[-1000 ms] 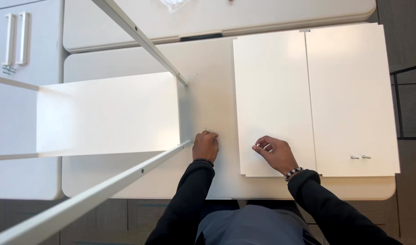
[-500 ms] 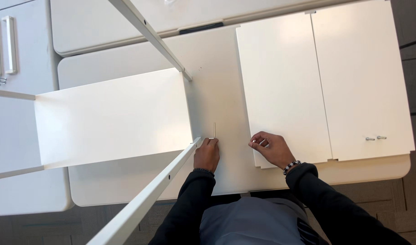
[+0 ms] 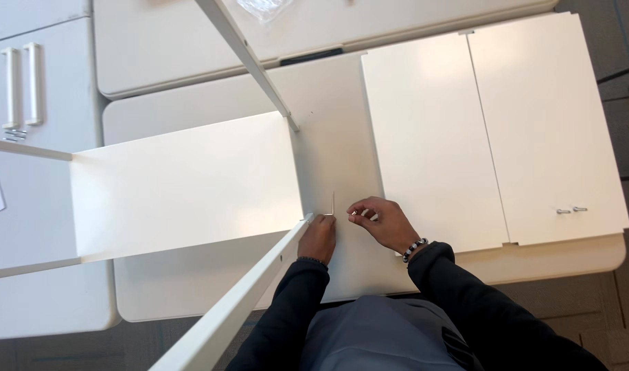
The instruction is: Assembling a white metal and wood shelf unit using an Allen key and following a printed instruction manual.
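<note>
Gripping a small L-shaped hex key [image 3: 332, 205], the left hand [image 3: 319, 237] sits at the near corner of a white furniture frame [image 3: 184, 182] lying on its side on the table [image 3: 191, 295]. Its fingers are curled tight around the key's short leg, while the long leg stands up toward 12 o'clock; this places the working tip at the joint where the slanted front rail [image 3: 259, 282] meets the shelf panel. At 3 o'clock from the key, just beside it, the right hand [image 3: 386, 223] hovers over the table with thumb and forefinger pinched narrow on something small and pale, possibly a screw, though it is too small to tell. A beaded bracelet [image 3: 415, 249] circles that wrist. Two flat white door panels [image 3: 493, 130] lie side by side at 2 o'clock from the hands, faces up, with a pair of small metal fittings [image 3: 570, 209] near the right panel's lower edge, kept flat and out of the working area. A second rail [image 3: 249, 65] runs away toward 11 o'clock. Two white handles [image 3: 23, 86] rest on a separate panel at 10 o'clock, well apart.
</note>
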